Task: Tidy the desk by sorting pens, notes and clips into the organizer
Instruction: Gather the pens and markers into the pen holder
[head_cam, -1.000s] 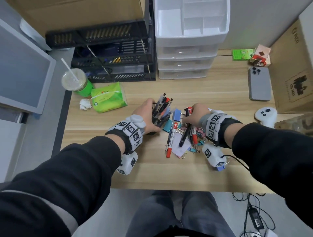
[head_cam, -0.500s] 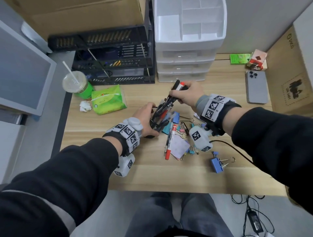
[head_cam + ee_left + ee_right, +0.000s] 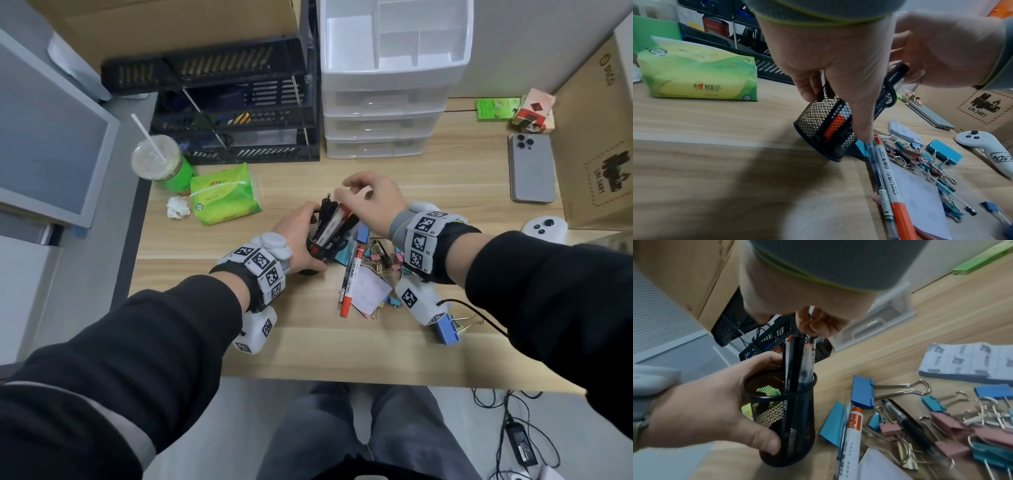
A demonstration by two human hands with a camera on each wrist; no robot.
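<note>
My left hand [image 3: 298, 236] grips a black mesh pen cup [image 3: 317, 240], tilted to the right on the wooden desk. Several pens [image 3: 334, 222] stand in the cup. My right hand [image 3: 370, 202] hovers over the cup's mouth, and its fingers [image 3: 818, 321] pinch the tops of the pens [image 3: 797, 363]. To the right of the cup lie a red-capped marker [image 3: 351, 281], a pad of notes [image 3: 370, 294], blue sticky notes [image 3: 833, 423] and several binder clips [image 3: 380, 257]. The white drawer organizer [image 3: 383, 92] stands at the back.
A black tray rack [image 3: 233, 113] is left of the organizer. A drink cup [image 3: 157, 161] and a green tissue pack [image 3: 222, 195] sit at the left. A phone [image 3: 531, 168], a white controller [image 3: 544, 228] and a cardboard box [image 3: 599, 147] are at the right. A big blue clip [image 3: 447, 330] lies near the front edge.
My right hand lifted pens from the pile and carried them left to the cup. They now stand lower in the cup. The left hand kept hold of the cup.
</note>
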